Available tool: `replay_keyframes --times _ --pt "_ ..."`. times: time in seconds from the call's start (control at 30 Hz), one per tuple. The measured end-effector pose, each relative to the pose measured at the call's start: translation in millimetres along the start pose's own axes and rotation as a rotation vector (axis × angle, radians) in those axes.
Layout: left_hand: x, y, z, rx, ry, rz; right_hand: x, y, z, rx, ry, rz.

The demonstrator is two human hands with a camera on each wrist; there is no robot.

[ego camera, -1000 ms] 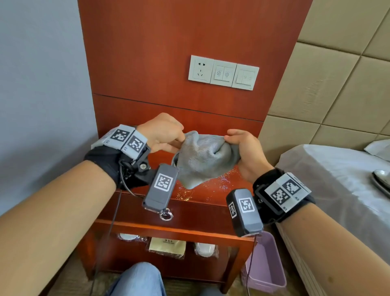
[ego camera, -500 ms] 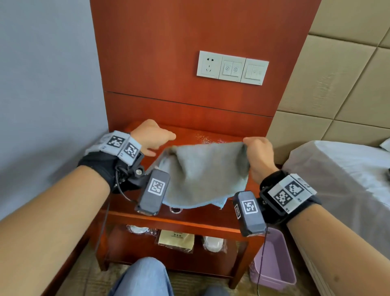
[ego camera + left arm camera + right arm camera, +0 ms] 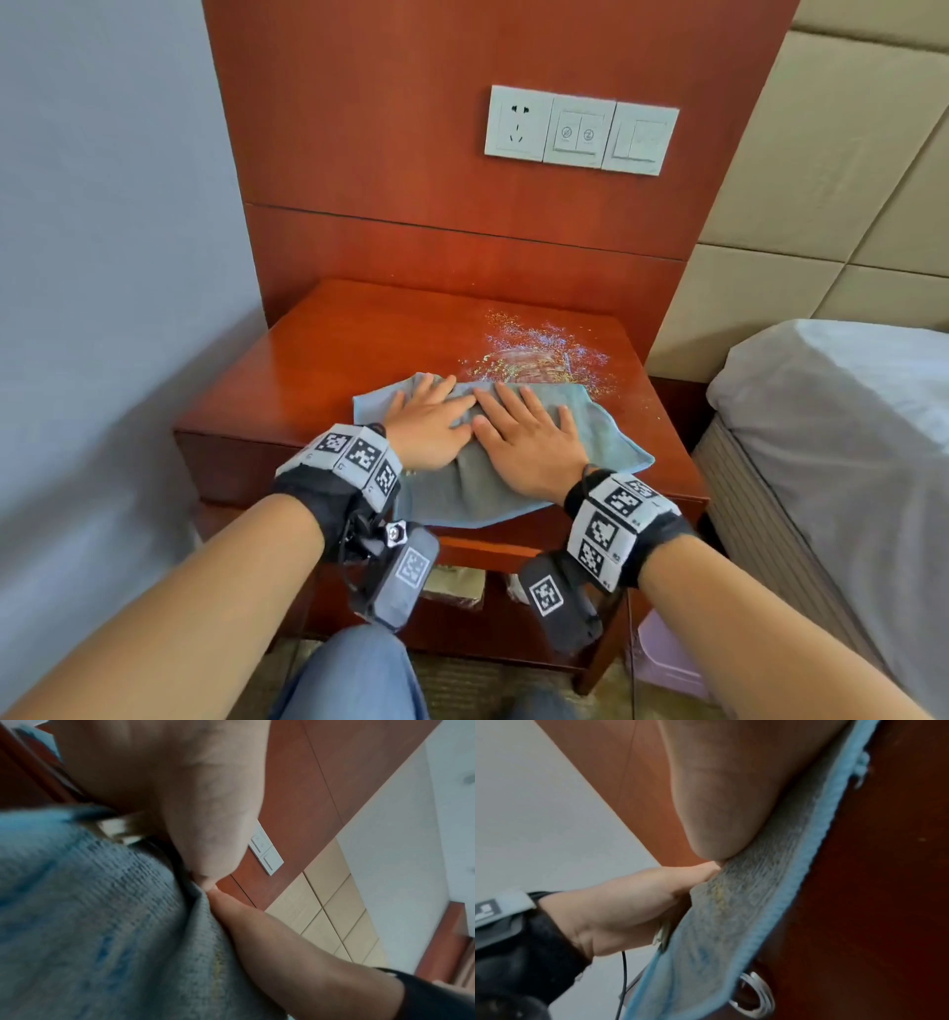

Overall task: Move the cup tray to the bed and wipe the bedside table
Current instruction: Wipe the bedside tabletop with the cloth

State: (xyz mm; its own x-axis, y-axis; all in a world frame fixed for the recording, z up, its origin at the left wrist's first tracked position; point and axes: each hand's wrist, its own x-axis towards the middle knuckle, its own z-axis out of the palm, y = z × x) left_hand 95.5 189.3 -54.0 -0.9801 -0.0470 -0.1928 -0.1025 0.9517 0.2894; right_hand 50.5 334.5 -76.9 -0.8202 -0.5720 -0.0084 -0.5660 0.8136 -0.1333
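Down comes the grey-blue cloth (image 3: 513,452) since half a second ago, when both hands held it stretched in the air; now it lies flat on the bedside table (image 3: 328,360), at the front edge toward the right corner. Left hand (image 3: 429,429) and right hand (image 3: 529,444) press on it side by side, thumbs touching, fingers straight and spread, gripping nothing, likely to load the cloth evenly for a push. Its long axis runs left to right, the far edge just short of the glittery spill (image 3: 539,352) toward the back right. No cup tray shows; the bed (image 3: 842,411) stands just right.
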Motion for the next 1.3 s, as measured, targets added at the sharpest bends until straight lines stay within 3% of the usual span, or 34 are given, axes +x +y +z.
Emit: replay_keyframes --times 0.17,0.37,0.53,0.8,1.13,1.3 --pt "14.6 3.9 -5.1 0.046 -0.066 -0.072 12.4 1.4 -6.3 0.02 -0.051 0.033" --pt "19.8 17.1 11.4 0.087 0.02 -0.138 12.6 11.0 -9.0 0.024 -0.068 0.037" --pt "20.7 52.4 19.6 0.086 0.027 -0.088 -4.1 42.0 -13.6 0.035 -0.064 0.097" --pt "36.6 103.9 30.0 0.105 0.002 0.002 -29.9 82.2 -19.5 0.013 -0.085 0.342" --pt "62.8 91.4 28.1 0.13 -0.043 0.043 -5.9 84.0 -40.0 0.08 -0.348 0.436" --pt "93.6 80.5 28.5 0.177 -0.057 0.037 15.0 87.3 -46.2 0.085 -0.401 0.432"
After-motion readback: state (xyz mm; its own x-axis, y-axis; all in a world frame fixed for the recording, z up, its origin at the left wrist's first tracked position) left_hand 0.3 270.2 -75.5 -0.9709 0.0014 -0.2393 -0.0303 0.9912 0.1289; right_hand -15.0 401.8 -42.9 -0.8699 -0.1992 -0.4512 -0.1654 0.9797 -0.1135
